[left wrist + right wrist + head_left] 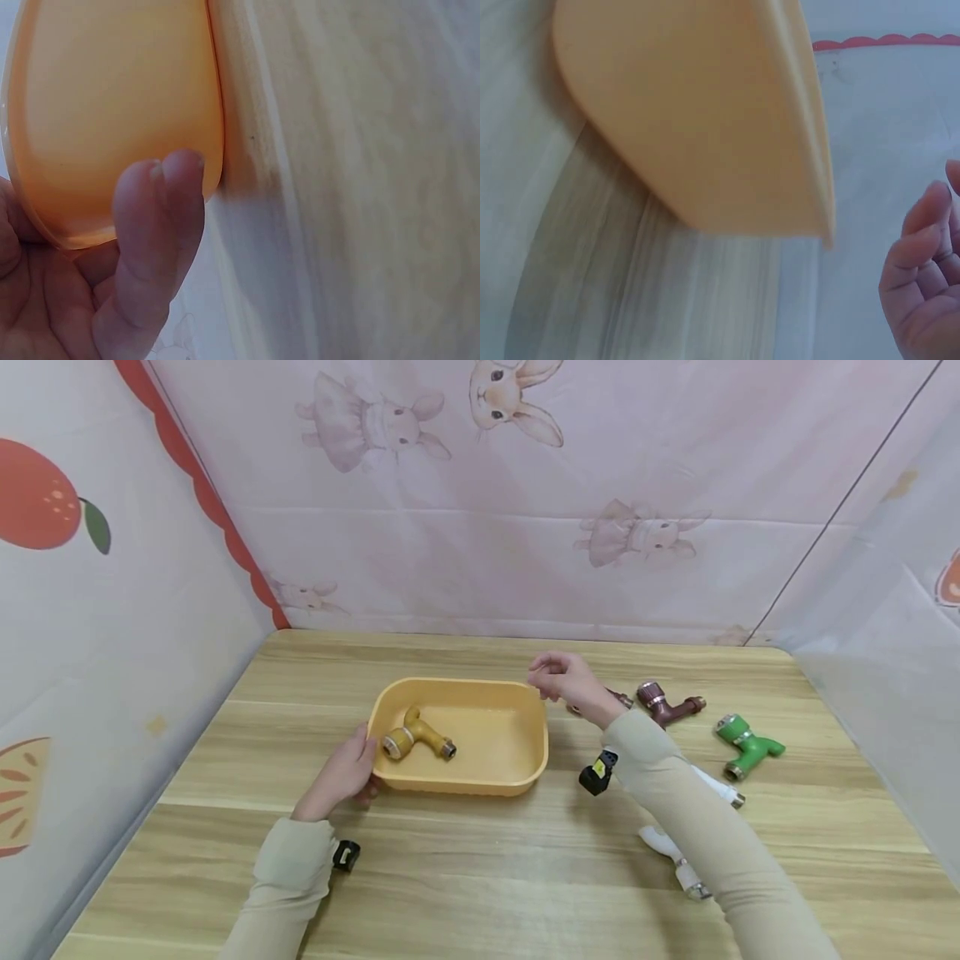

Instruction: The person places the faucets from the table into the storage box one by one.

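Fingers (161, 225) of left hand (341, 774) grasping orange tray (517, 758) at its left rim, yellow tap (416, 739) inside just beside them, right hand (564, 681) loosely curled, holding nothing, above tray's far right corner

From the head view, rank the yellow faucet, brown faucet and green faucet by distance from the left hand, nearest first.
1. Yellow faucet, in the tray beside the left hand.
2. Brown faucet, past the tray's right side.
3. Green faucet, farthest right on the table.

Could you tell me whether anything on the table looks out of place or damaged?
Nothing stands out: the yellow plastic tub sits flat, one yellow tap fitting lies inside, and nothing looks spilled or broken.
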The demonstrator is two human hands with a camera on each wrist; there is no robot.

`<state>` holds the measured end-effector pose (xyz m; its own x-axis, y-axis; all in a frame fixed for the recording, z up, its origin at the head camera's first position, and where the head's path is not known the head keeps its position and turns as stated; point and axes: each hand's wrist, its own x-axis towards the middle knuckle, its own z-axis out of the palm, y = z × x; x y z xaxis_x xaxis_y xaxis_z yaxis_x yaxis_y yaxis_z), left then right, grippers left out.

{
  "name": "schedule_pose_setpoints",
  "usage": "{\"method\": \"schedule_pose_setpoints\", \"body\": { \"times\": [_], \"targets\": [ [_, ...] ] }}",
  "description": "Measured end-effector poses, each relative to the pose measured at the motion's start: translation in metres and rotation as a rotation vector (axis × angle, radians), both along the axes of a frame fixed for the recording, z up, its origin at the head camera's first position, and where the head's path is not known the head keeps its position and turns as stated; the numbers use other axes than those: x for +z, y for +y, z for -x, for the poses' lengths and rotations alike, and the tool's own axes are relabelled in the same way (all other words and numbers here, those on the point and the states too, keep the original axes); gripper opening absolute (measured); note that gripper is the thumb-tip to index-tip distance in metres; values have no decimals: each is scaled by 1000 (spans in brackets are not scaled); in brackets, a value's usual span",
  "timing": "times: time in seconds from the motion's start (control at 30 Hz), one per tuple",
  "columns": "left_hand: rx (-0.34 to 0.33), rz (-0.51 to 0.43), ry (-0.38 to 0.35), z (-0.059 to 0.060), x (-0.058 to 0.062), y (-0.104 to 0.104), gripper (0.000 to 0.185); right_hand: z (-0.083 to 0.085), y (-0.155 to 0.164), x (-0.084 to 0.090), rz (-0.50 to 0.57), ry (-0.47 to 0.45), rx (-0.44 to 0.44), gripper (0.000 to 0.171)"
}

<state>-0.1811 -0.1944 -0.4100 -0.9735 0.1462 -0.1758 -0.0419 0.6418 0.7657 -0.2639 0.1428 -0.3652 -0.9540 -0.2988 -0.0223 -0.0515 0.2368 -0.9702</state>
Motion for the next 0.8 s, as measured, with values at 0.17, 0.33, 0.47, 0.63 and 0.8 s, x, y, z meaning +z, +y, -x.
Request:
{"method": "schedule_pose_setpoints", "body": {
  "times": [0.17,0.33,0.47,0.63,0.8],
  "targets": [
    [0,-3,3,0,0,0,28,1,10,-5,-10,15,-54,25],
    [-2,-12,7,1,-1,0,28,2,20,-10,1,3,-116,27],
    [0,-15,9,0,-2,0,28,3,29,-15,6,18,-172,27],
    [1,-6,9,0,-3,0,27,5,40,-25,-28,42,-248,31],
    [-4,-6,18,0,-4,0,29,7,50,-33,-119,46,-309,40]
  ]
}}
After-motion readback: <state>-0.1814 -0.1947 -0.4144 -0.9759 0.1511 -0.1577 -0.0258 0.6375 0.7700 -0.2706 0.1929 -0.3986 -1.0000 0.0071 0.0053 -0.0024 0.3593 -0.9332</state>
